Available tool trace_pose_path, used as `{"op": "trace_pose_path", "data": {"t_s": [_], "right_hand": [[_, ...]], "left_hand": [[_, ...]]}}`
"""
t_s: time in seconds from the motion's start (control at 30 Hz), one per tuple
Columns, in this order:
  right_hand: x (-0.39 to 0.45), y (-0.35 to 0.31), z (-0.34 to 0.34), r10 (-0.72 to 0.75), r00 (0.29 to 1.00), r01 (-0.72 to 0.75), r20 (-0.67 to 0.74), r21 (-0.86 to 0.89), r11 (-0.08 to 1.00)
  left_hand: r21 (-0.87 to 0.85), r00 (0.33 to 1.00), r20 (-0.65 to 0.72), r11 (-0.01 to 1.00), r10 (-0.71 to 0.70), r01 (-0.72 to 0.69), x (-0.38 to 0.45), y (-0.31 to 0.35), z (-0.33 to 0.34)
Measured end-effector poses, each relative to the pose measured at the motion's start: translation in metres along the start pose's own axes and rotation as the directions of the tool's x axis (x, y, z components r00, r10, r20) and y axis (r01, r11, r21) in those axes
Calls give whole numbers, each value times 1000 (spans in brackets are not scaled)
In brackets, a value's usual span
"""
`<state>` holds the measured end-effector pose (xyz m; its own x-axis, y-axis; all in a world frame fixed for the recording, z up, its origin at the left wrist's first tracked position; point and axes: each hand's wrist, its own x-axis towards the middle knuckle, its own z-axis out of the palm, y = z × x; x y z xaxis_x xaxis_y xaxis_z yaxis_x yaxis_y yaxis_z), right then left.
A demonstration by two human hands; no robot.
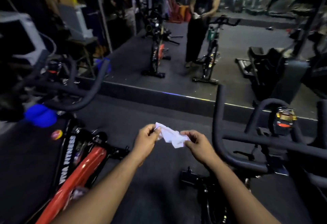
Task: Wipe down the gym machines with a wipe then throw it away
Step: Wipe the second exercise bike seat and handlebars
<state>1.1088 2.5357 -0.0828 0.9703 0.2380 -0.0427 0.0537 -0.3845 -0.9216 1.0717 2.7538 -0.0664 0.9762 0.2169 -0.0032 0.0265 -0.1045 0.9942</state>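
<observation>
A crumpled white wipe [170,136] hangs stretched between my two hands above the dark floor. My left hand [146,139] pinches its left end and my right hand [197,144] pinches its right end. A red and black exercise bike [85,163] stands just left of my arms, with black curved handlebars [88,92] further up. A second bike's black handlebars [247,140] and its console [284,119] stand to my right.
A large wall mirror [177,46] rises ahead behind a low ledge [159,96]; it reflects a person standing between two bikes. A blue object [39,115] lies at the left. A dark machine base [276,75] stands at the right.
</observation>
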Motion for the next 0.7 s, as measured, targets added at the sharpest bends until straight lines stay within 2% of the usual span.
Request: {"op": "trace_pose_path", "data": {"t_s": [0.03, 0.07, 0.13, 0.23, 0.3, 0.37, 0.47, 0.57, 0.7], "right_hand": [[2, 1, 4, -45, 999, 45, 1, -112, 993], [1, 1, 17, -98, 995, 103, 35, -153, 983], [-6, -12, 36, -192, 973, 201, 126, -67, 977], [-15, -39, 62, -237, 912, 219, 334, 92, 971], [-17, -50, 73, -258, 890, 234, 377, 111, 966], [-17, -58, 78, -236, 883, 172, 406, 189, 967], [-20, -82, 91, -259, 820, 126, 511, 281, 951], [-25, -103, 110, -270, 801, 110, 535, 311, 944], [-34, -123, 137, -291, 812, 151, 506, 300, 942]], "left_hand": [[27, 1000, -17, 1000, 13, -13, 0, 2, -5], [74, 999, -48, 997, 15, -11, -7, -3, -16], [132, 999, -48, 991, 4, 2, -16, -3, -27], [201, 999, -35, 979, 24, -16, -28, 3, -42], [176, 997, -65, 984, 33, -21, -37, 11, -54], [143, 995, -92, 990, 29, -16, -46, 18, -68], [166, 987, -155, 986, 51, -25, -68, 29, -106], [227, 987, -156, 974, 24, 12, -85, 37, -139], [430, 996, -30, 898, -89, 94, -107, 49, -181]]}}
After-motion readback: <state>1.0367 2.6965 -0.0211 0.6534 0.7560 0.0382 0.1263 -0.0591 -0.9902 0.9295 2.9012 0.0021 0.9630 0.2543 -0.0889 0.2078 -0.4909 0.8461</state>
